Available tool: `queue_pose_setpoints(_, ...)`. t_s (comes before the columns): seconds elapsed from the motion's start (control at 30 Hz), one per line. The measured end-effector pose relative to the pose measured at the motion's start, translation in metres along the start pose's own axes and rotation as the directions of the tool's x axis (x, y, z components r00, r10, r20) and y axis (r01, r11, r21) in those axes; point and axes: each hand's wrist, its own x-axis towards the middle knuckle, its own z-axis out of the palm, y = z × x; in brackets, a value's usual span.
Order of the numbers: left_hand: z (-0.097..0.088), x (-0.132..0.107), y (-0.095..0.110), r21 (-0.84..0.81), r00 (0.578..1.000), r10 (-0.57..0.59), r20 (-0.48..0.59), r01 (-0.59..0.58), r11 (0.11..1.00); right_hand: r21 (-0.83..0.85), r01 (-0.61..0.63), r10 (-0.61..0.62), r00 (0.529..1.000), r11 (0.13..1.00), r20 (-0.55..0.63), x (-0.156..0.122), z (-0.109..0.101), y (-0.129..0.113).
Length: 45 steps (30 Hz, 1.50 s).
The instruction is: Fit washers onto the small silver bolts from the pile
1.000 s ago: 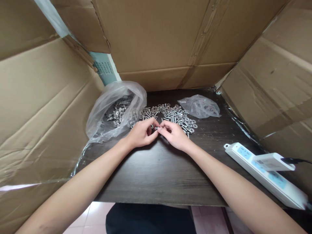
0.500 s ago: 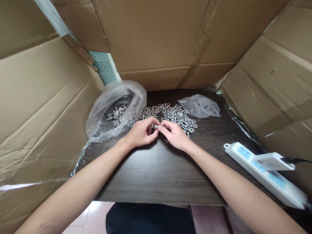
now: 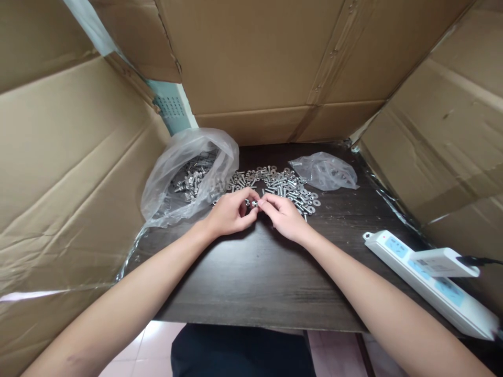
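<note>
Dark tabletop (image 3: 251, 277) bears a bag (image 3: 159, 173) of metal parts (image 3: 194, 183); left hand (image 3: 228, 215) and right hand (image 3: 284, 215) pinch a fastener (image 3: 254, 203).

At the dial's centre, my left hand (image 3: 231, 213) curls and my right hand (image 3: 283, 215) pinches, fingertips close together; my left forearm (image 3: 133, 293) comes from eight o'clock, my right forearm (image 3: 365, 285) from four.

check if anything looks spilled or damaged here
A loose pile of bolts and washers lies scattered on the dark table, outside the open plastic bag, so it looks spilled, though perhaps deliberately. The back cardboard panel has a ragged left edge, as if torn.
</note>
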Motion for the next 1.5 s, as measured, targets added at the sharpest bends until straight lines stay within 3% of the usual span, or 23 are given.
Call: queue_pose_setpoints(1.5, -0.0023, -0.0003, -0.0012, 0.034, 0.998, 0.059, -0.002, -0.058, 0.998, 0.013, 0.0, 0.0, 1.0, 1.0, -0.001, -0.0004, -0.0005, 0.0012)
